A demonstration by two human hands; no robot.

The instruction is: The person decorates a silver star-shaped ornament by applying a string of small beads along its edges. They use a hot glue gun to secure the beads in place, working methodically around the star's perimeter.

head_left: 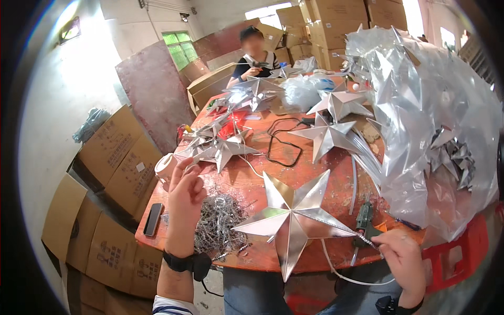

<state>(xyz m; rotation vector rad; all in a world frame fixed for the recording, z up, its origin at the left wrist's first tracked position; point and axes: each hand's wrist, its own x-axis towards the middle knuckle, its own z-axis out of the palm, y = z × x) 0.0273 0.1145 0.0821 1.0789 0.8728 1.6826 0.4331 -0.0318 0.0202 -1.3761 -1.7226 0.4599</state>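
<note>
A shiny silver five-pointed star [292,212] sits at the near edge of the table, partly over my lap. Along its right-hand point runs a thin silver tinsel strip [369,241]. My right hand [401,260] pinches the loose end of this strip just beyond the star's tip. Raised left of the star is my left hand [186,186], its fingers loosely curled and apart, with nothing visible in them. A tangled heap of silver tinsel [220,223] lies below it. Beside the star's right point rests a green glue gun [364,218].
More silver stars [223,147] lie across the red-brown table [262,181], with a black cable [286,142]. A phone [153,219] and a roll of tape [166,165] are left. A large plastic bag [415,121] bulges right, above a red stool [457,257]. Another person [254,55] sits opposite.
</note>
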